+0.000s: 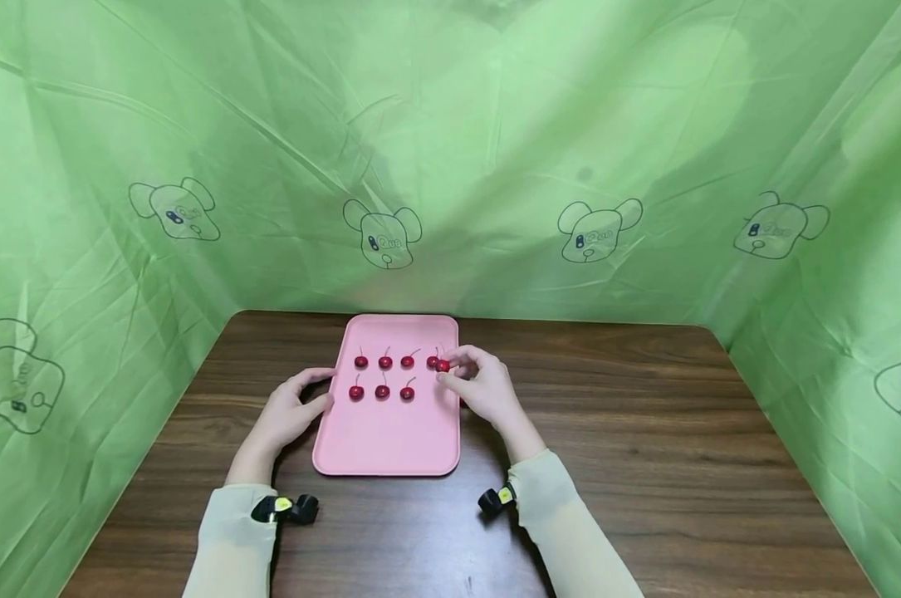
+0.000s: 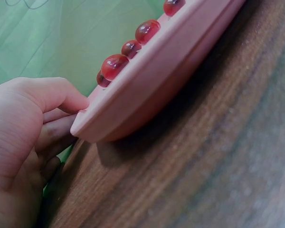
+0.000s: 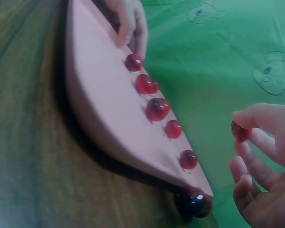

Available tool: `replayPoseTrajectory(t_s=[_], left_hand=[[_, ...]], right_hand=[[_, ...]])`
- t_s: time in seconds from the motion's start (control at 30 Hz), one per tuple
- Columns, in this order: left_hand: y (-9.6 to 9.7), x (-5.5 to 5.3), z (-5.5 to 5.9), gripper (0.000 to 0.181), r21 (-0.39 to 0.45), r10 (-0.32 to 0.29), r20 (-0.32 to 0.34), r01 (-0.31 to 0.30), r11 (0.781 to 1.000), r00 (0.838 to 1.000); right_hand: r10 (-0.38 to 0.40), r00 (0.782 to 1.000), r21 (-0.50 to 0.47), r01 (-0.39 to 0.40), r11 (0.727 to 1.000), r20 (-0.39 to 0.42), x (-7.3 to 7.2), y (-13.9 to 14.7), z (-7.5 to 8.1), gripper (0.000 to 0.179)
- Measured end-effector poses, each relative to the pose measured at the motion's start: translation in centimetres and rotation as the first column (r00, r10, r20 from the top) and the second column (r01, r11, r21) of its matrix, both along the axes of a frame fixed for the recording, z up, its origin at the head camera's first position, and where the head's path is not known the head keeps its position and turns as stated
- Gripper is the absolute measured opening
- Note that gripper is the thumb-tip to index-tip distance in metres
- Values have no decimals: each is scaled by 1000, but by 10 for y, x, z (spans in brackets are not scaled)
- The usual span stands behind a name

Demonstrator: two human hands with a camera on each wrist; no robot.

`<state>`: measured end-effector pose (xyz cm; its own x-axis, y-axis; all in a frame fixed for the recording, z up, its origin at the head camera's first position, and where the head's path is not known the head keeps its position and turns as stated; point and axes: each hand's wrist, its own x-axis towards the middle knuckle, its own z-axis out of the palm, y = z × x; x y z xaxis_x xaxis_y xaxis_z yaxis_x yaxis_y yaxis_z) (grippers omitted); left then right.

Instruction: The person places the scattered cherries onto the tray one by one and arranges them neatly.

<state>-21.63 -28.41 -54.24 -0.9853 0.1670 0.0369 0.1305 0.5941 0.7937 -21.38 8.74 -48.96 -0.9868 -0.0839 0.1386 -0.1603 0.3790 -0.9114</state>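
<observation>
A pink rectangular tray [image 1: 390, 444] lies on the table, with small red cherries in two rows. The back row includes a cherry [image 1: 361, 362] at its left end; a cherry [image 1: 407, 394] ends the front row at the right. My left hand [image 1: 284, 415] holds the tray's left edge, thumb at the rim [image 2: 79, 124] and other fingers lower down. Over the tray's right side, my right hand [image 1: 487, 390] pinches a cherry [image 3: 241, 131] between thumb and fingertips. In the head view this cherry overlaps the last one in the back row.
Dark red cherries [image 3: 194, 202] sit beside the tray's right edge, mostly hidden by my right hand in the head view. The brown wooden table [image 1: 644, 432] extends to the right. Green cloth [image 1: 480, 166] with bear drawings hangs behind and along both sides.
</observation>
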Motion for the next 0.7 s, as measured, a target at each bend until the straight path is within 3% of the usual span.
replayPoseTrajectory(t_s=[0.37,0.7], left_hand=[[0,0,1,46,-4,-3,-7,3,1000,1000],[0,-1,1,45,-6,0,-8,0,1000,1000]], right_hand=[[56,995,170,-42,985,-77,-4,-6,-22,20],[48,996,296,-23,955,-77,-1,-9,-25,23]])
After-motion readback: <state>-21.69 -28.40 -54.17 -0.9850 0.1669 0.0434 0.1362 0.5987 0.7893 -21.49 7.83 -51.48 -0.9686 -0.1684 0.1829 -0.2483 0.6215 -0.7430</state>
